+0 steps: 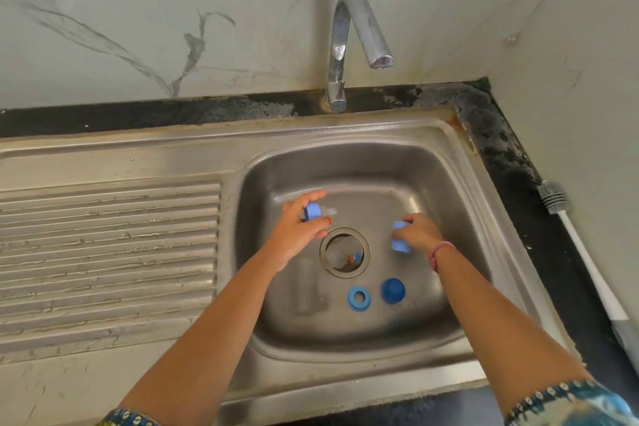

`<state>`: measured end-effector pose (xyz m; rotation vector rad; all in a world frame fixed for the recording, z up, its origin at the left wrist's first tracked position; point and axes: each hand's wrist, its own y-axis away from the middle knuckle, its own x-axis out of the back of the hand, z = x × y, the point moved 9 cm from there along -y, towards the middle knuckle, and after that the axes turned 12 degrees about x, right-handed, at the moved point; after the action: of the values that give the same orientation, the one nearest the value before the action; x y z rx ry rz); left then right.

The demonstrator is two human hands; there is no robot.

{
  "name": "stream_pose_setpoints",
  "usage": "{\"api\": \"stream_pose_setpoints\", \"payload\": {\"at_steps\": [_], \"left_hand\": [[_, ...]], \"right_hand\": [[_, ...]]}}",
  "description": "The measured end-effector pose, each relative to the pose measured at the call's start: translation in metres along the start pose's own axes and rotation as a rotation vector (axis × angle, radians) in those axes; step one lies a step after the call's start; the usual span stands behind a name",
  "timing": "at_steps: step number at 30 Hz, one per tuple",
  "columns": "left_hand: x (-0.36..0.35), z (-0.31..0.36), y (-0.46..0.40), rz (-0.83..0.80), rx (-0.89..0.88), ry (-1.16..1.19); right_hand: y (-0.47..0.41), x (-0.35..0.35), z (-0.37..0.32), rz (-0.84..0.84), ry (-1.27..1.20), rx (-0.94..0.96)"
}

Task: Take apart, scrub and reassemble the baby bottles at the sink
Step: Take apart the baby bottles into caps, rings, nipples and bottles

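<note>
Over the sink basin [449, 183], the left hand [297, 232] pinches a pale blue part [313, 210] while the right hand [420, 233] grips another [400, 241]. Below the hands, a blue ring [358, 298] and cap [393, 290] lie apart, so disassembly appears under way. A clear bottle [306, 284] seems to lie beneath the left wrist. The brush [567, 218] lies on the table to the right, the tap [352, 41] dry; scrubbing and reassembly look undone.
</note>
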<state>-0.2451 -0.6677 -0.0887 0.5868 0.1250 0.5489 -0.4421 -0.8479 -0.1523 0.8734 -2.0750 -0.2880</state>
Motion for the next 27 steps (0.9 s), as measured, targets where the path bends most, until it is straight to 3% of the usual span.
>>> {"api": "stream_pose_setpoints", "payload": {"at_steps": [9, 12, 14, 16, 18, 20, 23, 27], "left_hand": [[0.012, -0.009, -0.005, 0.090, 0.060, 0.228], [0.013, -0.008, -0.002, 0.094, 0.052, 0.221], [0.010, -0.003, 0.002, 0.059, 0.033, 0.221], [0.007, 0.004, 0.008, 0.030, 0.016, 0.250], [0.007, 0.009, 0.015, 0.024, 0.011, 0.294], [0.007, 0.015, 0.022, 0.002, 0.000, 0.312], [0.003, 0.024, 0.034, -0.065, -0.035, 0.276], [0.006, 0.030, 0.048, -0.142, 0.003, 0.453]], "right_hand": [[-0.009, -0.035, 0.025, -0.146, 0.494, 0.074], [-0.006, -0.032, 0.011, -0.159, 0.538, 0.127], [0.000, -0.020, -0.017, -0.065, 0.362, 0.216], [0.014, -0.013, -0.049, -0.016, -0.008, 0.289], [0.038, -0.019, -0.081, -0.113, -0.451, 0.300], [0.065, -0.028, -0.111, -0.236, -0.724, 0.334], [0.090, -0.027, -0.137, -0.211, -0.794, 0.439], [0.102, -0.028, -0.153, -0.196, -0.794, 0.485]]}}
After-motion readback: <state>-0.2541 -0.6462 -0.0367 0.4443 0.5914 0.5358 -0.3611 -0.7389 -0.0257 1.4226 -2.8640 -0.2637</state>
